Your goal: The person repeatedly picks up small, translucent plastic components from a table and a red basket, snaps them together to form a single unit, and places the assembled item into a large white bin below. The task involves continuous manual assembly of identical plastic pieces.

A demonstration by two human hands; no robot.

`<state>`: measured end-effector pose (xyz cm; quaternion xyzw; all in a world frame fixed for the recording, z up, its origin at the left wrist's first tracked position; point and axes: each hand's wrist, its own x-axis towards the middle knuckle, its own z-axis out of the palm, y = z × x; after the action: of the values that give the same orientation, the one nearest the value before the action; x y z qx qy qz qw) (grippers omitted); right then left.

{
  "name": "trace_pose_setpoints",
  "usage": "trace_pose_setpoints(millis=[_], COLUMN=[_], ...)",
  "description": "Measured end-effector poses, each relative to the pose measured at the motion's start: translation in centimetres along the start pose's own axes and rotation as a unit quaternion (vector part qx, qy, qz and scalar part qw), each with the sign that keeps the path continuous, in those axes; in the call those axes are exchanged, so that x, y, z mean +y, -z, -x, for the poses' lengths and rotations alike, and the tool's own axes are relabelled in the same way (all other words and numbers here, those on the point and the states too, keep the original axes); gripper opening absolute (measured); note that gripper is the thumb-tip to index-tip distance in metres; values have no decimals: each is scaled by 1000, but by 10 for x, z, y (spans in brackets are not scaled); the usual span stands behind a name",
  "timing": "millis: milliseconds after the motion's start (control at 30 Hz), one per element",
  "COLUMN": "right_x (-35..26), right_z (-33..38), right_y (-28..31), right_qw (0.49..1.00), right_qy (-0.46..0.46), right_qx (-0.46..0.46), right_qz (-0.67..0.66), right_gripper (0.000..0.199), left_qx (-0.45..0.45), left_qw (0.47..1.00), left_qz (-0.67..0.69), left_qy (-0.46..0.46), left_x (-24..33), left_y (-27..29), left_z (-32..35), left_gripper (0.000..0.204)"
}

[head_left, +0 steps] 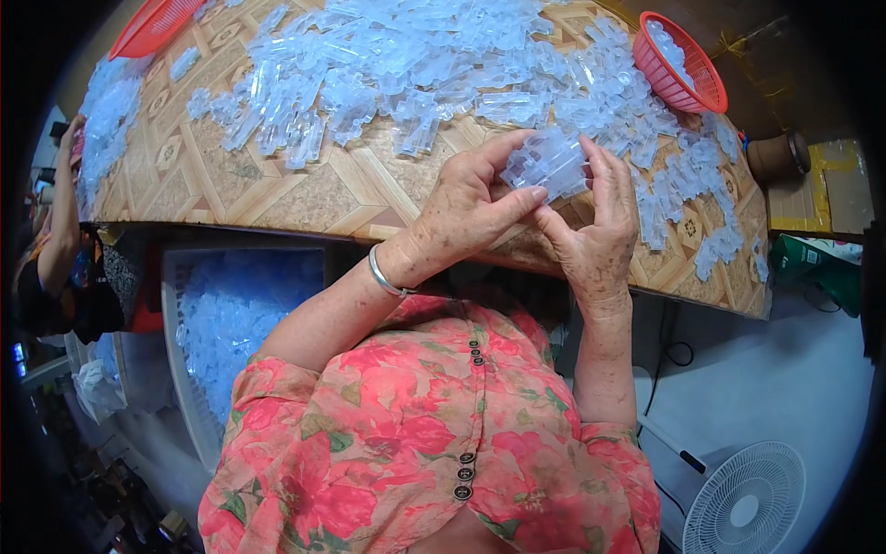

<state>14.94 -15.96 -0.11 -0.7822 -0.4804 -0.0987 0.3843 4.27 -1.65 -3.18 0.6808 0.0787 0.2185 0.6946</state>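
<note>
clear plastic pieces (pixel 547 166) sit between both hands (pixel 461 201) (pixel 598 231).

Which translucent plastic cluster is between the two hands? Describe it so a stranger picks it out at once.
Start from the wood-patterned table strewn with loose translucent plastic pieces. Over its near edge, the left hand and right hand come together, with the jagged, bluish-white translucent plastic cluster between their fingers. It alone is held up; its neighbours lie on the table.

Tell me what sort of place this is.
Probably a small workshop handling plastic parts: clear plastic pieces lie heaped across the table, a white bin lower down holds more, and a red basket at right holds others.
</note>
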Motion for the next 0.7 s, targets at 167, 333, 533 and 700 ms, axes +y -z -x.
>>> trace_pose_setpoints(millis=[167,333,533,700], right_x=[-4,-6,-9,-10], right_z=[7,13,12,10], right_y=[-1,-3,-1,-3], right_qw=[999,998,998,998], right_qy=[-32,-30,22,46], right_qx=[10,17,39,24], right_qz=[-15,-44,-34,-33], right_gripper=[80,81,83,84], left_qx=[-34,-23,-22,-33], left_qw=[987,965,963,978], left_qz=[143,242,252,194], left_qy=[70,97,89,73], left_x=[23,23,27,28], left_y=[-2,-5,-11,-6], left_z=[3,9,15,17], left_gripper=[46,46,47,48])
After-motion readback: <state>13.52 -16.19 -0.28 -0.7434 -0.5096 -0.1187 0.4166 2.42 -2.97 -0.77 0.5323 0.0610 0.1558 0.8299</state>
